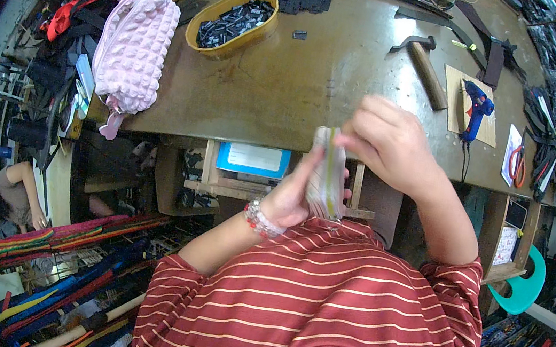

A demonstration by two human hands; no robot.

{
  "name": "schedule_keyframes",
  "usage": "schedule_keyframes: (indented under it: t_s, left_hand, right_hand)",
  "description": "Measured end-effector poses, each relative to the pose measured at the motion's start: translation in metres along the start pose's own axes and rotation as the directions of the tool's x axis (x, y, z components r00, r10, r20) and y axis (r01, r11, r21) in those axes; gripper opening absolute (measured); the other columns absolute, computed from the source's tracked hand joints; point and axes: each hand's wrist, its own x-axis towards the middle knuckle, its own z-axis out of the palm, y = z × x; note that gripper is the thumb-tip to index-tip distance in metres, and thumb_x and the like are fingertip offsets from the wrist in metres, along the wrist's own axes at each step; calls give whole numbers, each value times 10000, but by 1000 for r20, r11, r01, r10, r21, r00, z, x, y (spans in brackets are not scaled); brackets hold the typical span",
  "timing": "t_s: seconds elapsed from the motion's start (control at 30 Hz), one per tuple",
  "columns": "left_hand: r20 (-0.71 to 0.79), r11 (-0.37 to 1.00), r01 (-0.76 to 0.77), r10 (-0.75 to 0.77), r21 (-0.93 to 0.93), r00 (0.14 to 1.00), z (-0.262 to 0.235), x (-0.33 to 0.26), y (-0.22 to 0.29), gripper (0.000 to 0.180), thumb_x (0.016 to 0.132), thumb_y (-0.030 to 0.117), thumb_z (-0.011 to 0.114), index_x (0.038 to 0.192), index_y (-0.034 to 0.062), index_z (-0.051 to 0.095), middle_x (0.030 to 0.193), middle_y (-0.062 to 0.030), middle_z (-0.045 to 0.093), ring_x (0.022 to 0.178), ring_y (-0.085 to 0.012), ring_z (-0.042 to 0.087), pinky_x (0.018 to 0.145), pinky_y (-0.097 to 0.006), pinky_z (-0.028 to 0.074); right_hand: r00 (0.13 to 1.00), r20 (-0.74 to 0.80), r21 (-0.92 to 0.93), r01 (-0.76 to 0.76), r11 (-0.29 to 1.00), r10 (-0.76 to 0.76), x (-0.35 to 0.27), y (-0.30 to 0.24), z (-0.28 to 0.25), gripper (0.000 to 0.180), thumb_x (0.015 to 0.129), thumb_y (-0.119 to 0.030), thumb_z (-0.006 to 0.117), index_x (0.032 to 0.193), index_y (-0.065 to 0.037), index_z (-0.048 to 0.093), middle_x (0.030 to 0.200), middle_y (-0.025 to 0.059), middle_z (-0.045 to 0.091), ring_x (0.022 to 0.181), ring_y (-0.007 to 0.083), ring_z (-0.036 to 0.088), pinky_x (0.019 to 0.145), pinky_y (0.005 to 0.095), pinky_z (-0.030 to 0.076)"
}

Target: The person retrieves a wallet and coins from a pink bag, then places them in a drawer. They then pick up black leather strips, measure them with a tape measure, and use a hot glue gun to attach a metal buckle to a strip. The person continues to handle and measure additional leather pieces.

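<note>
My left hand (287, 197), with a beaded bracelet (262, 220) at its wrist, is closed around a flat, greyish-white bundle (325, 180). A yellow-green stripe runs along the bundle, which stands on end in front of my chest by the table's near edge. Just above and to the right, my right hand (388, 140) is closed, its fingers curled and its thumb at the bundle's upper edge. What lies between those fingers is hidden.
On the table (266, 102) are a yellow tub (194, 39) of small black pieces, a pink puffy pouch (136, 49), a hammer (428, 75), a blue glue gun (476, 110) and red-handled scissors (518, 166). Below the edge, an open drawer (268, 196) holds a blue-edged item. Another person's arm (27, 186) shows far left.
</note>
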Motion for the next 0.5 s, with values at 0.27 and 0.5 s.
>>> schedule_keyframes:
  t_s: [0.27,0.5]
  left_hand:
    - [67,914,69,-46,-399,997,-7,-6,13,579,893,624,422,1148,122,557,1031,-84,620,940,-225,614,784,-390,536]
    - [-61,974,0,-15,-228,998,-1,-6,5,546,895,614,435,1118,134,568,986,-52,622,920,-189,609,781,-352,523]
  right_hand:
    - [932,262,76,240,968,-252,-39,-16,13,334,714,-224,607,1040,-162,642,743,16,443,721,168,538,564,301,477]
    - [911,114,-31,403,915,-397,-35,-24,16,179,675,-200,593,815,-90,612,730,14,469,702,157,533,538,274,448]
